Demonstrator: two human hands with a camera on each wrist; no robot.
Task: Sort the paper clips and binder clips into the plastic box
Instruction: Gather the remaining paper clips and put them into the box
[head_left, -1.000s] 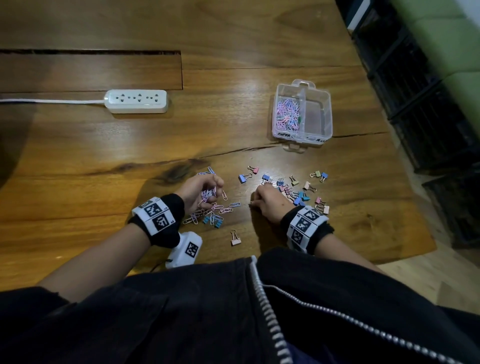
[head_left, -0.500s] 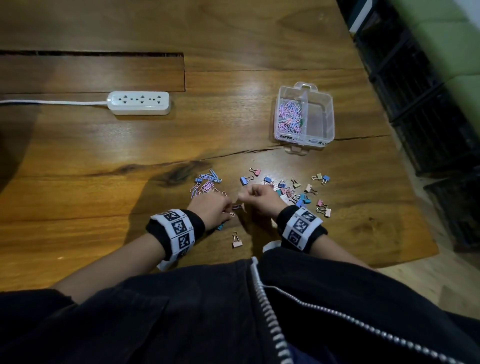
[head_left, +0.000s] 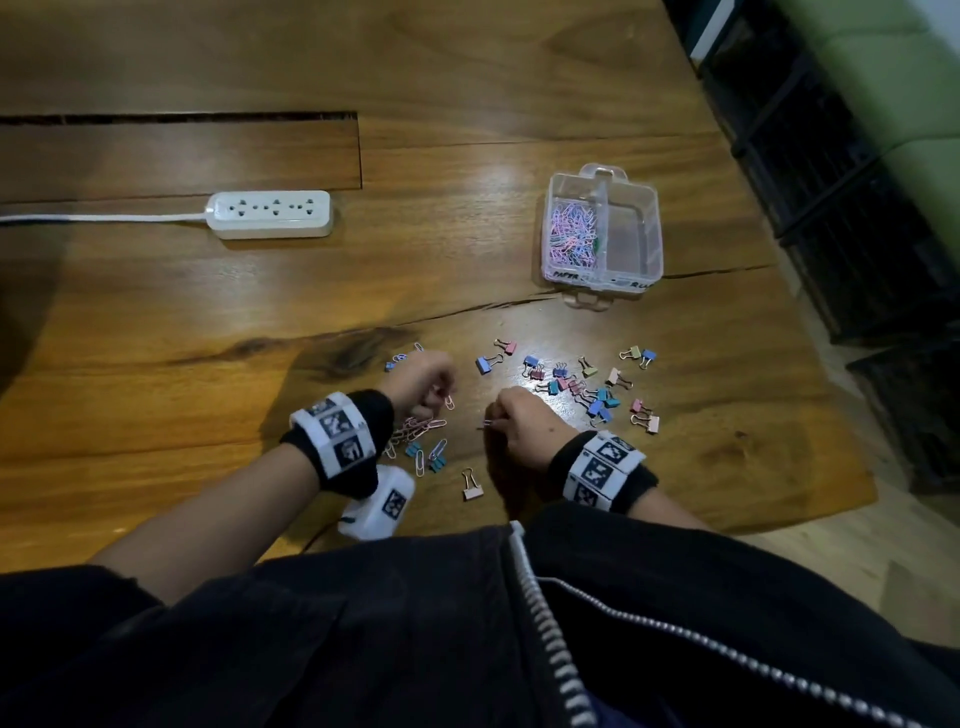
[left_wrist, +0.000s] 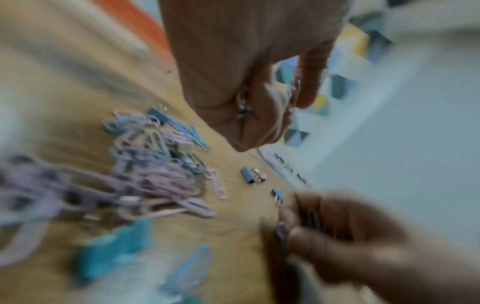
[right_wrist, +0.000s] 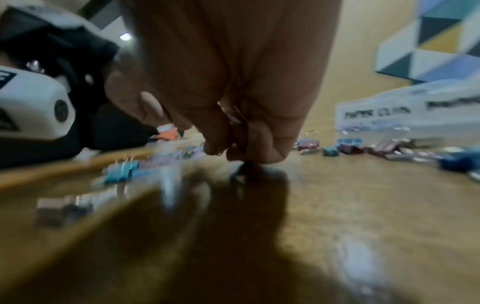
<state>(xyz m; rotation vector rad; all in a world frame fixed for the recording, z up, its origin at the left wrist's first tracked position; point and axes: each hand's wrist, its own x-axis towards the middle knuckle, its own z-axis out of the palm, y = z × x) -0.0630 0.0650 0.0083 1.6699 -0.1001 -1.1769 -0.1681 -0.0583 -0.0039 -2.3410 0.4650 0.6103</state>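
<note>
My left hand hovers over a heap of pink and blue paper clips, its fingers curled round a few paper clips; one pink clip dangles below it. My right hand sits just to the right, low on the table, pinching paper clips in curled fingers. The clear two-part plastic box stands farther back on the right; its left part holds many paper clips, its right part looks bare. Coloured binder clips lie scattered right of my right hand.
A white power strip with its cord lies at the back left. One pale binder clip lies alone near my body. The table ends at the right, beside dark crates.
The hands met at the middle half a second ago; since then my left hand has drawn back to the far left with clips, and my right hand has slid slightly nearer to me.
</note>
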